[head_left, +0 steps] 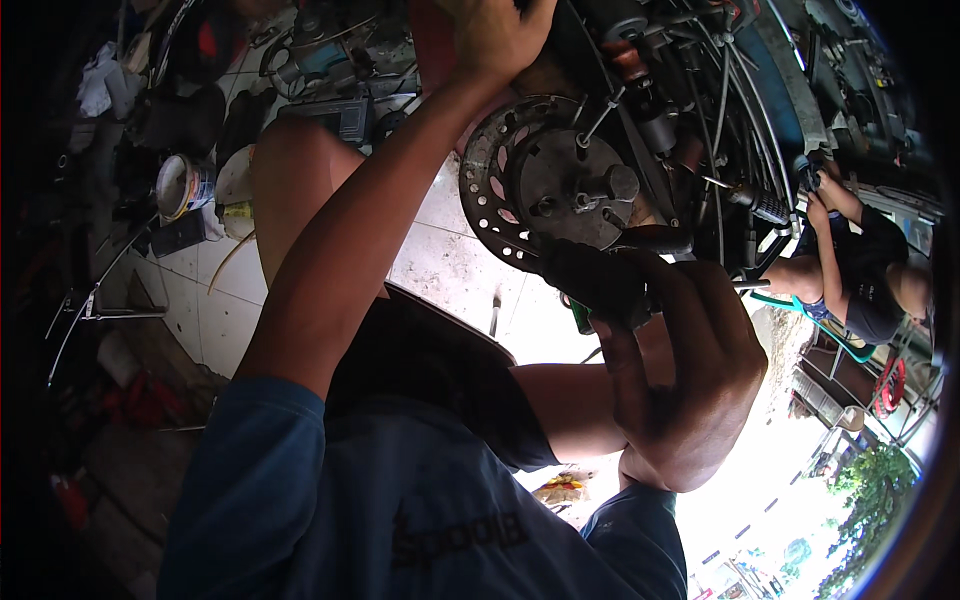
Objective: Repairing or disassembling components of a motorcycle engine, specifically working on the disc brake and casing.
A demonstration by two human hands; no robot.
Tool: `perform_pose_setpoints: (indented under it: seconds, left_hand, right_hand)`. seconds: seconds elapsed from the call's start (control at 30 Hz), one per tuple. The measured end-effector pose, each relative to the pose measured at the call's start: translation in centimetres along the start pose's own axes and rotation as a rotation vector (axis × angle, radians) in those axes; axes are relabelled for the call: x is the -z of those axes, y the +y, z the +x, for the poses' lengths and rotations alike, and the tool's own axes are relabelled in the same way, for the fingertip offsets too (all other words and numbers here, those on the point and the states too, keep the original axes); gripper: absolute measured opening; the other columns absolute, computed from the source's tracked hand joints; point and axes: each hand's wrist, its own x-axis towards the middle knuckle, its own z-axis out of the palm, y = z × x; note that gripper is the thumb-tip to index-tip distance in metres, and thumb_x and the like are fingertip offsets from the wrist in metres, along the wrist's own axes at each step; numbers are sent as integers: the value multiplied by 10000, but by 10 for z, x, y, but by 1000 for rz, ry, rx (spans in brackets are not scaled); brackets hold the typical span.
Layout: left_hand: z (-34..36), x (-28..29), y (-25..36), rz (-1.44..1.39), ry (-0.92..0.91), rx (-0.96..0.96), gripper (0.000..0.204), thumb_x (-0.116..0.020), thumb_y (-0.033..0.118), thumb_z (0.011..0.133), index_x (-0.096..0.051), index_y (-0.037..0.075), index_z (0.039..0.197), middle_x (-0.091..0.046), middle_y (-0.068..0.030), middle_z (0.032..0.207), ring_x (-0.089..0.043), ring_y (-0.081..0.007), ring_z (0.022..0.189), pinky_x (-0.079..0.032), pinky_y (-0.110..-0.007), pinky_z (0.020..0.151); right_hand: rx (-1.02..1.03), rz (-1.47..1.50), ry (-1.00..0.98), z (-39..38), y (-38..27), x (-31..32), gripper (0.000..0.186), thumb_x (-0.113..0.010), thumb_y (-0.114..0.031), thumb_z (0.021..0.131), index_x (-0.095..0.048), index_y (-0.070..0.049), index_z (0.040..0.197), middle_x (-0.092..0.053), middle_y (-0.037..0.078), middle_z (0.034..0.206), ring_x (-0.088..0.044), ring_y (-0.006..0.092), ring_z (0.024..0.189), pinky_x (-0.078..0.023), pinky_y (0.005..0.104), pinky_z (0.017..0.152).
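- Round, whitish plastic tub.
- Left hand, cropped by the upper edge; cannot tell its grip.
- Thin, perforated metal disc around a dull grey, round metal hub.
- Black, blocky part near the hub, pinched by the right hand's thumb and fingers.

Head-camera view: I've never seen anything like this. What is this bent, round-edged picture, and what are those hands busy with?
There is no robot here, just a person's two bare hands. The camera sits on their head and looks down; its wide fisheye lens bends straight edges. The right hand holds a dark object between thumb and fingers, too shadowed to name. The left hand reaches to the top edge, partly cut off, so its grip is unclear. Between them is a perforated metal disc with a round metal centre. Below is a tiled floor.
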Motion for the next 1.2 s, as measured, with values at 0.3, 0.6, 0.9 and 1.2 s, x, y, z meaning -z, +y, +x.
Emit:
perform_pose_setpoints:
  seconds: [0.3,0.6,0.9,1.2]
  left_hand:
    - [-1,-2,-1,15,16,-4,321,-605,292,1039,-691,41,1220,-665,-231,1154,-636,-443,1065,-511,-487,927]
    - [0,0,-2,17,-4,7,308,-614,278,1031,-690,51,1225,-670,-217,1143,-649,-430,1031,-520,-479,905]
    - [0,1,4,102,-9,6,289,-623,280,1029,-716,61,1192,-701,-198,1149,-668,-407,1049,-526,-455,918]
    - [-3,-1,-5,66,-5,40,327,-606,273,1036,-708,19,1214,-710,-219,1185,-676,-396,1101,-512,-437,963]
  right_hand:
    - [14,5,6,-3,0,2,398,-761,-316,873,-725,-21,1138,-683,158,979,-708,363,859,-548,423,716]
    - [51,-16,-5,-6,1,3,405,-779,-296,856,-734,-33,1161,-688,143,981,-711,348,848,-549,419,699]
    - [108,67,8,1,0,-12,429,-835,-137,777,-746,-67,1191,-708,125,1006,-727,306,852,-579,382,677]
    - [331,134,-4,2,4,-37,235,-744,-174,834,-724,-87,1051,-619,24,928,-637,155,795,-510,272,566]
